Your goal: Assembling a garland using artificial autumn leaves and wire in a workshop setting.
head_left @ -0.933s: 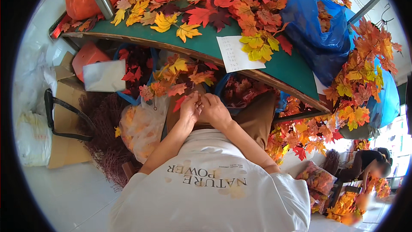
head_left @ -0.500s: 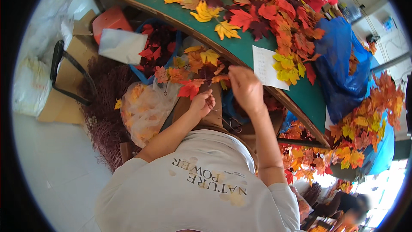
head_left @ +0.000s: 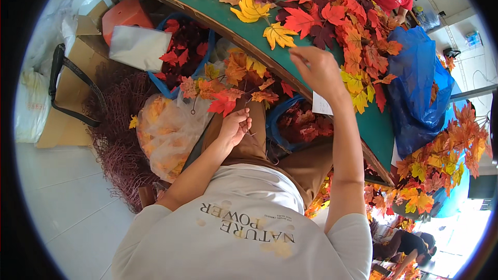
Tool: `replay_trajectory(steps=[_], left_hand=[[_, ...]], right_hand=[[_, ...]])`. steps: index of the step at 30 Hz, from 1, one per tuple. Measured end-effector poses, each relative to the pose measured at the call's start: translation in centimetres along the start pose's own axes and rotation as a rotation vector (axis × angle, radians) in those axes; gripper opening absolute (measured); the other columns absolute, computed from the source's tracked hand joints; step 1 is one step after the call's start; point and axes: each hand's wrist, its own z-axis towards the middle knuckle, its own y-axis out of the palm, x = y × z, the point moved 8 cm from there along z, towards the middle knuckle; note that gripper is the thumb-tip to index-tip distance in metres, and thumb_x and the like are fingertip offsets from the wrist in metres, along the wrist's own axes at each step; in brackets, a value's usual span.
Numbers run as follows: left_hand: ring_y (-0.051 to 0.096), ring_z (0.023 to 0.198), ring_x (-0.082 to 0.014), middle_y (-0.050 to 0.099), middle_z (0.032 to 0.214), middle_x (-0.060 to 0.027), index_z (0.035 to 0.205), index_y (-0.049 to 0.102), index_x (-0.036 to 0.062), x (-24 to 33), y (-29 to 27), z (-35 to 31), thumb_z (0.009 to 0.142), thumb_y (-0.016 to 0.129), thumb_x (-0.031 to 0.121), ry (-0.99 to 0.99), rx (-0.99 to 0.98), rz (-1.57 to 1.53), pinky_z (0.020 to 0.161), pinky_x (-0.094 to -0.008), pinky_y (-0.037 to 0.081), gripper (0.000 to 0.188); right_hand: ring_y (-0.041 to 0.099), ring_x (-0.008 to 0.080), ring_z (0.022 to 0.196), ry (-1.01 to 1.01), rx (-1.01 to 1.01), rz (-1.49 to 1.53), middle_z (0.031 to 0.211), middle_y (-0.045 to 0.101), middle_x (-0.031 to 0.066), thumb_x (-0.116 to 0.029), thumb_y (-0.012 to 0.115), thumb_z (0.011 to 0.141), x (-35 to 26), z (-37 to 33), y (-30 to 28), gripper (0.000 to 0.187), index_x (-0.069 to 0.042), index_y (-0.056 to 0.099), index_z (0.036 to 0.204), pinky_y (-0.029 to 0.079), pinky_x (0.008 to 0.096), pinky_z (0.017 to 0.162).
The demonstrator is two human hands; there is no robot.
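Observation:
My left hand [head_left: 236, 128] is closed in a pinch around the thin stem of an artificial maple leaf branch. Red, orange and yellow leaves [head_left: 239, 80] spread from that branch just beyond the fingers. My right hand [head_left: 319, 70] is raised over the edge of the green table [head_left: 233, 18], fingers bent and slightly apart, with nothing visible in them. Just past its fingertips lies a yellow maple leaf [head_left: 279, 35] with a short stem. Below my right wrist a sheet of paper [head_left: 321, 105] is partly covered by the arm.
Loose maple leaves heap across the table. Blue-rimmed containers of red leaves [head_left: 303, 124] and dark red leaves [head_left: 193, 46] stand below its edge. A clear bag of orange leaves [head_left: 168, 129], brown twiggy stems [head_left: 122, 124] and a cardboard box [head_left: 72, 98] sit left. People work farther off.
My right hand has moved up and right, from beside the branch to over the table edge near the yellow leaf. My left hand still pinches the stem; the view has shifted slightly.

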Motion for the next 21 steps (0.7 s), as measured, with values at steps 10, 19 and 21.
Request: replay_trajectory(steps=[10,19,21], left_hand=[[0.059,0.068,-0.0128,0.058,0.080,-0.0025,0.101,0.057,0.0020,0.5,0.2,-1.2,0.086,0.056,0.003,-0.012,-0.082,0.081,0.060,-0.0233,0.050,0.015],[0.059,0.072,-0.0148,0.058,0.084,-0.0052,0.104,0.055,-0.0001,0.5,0.1,-1.3,0.086,0.058,0.003,0.060,-0.133,0.136,0.065,-0.0249,0.049,0.019],[0.059,0.072,-0.0150,0.057,0.084,-0.0055,0.103,0.054,-0.0007,0.6,0.2,-1.3,0.086,0.058,0.003,0.062,-0.148,0.150,0.065,-0.0252,0.050,0.018]], right_hand=[[0.045,0.0047,0.042,-1.212,0.388,0.741,0.051,0.049,-0.0033,-0.004,0.056,0.073,-20.1,-11.1,-21.9,0.006,-0.010,0.056,0.075,0.030,0.0190,0.036],[0.052,0.0080,0.040,-1.046,0.403,0.208,0.048,0.055,0.0017,0.001,0.059,0.062,-21.6,-11.2,-21.5,0.007,-0.004,0.060,0.057,0.034,0.0172,0.035],[0.054,0.0089,0.039,-0.990,0.421,0.073,0.047,0.057,0.0030,0.003,0.060,0.059,-21.4,-11.2,-21.4,0.008,-0.003,0.061,0.053,0.035,0.0168,0.035]])
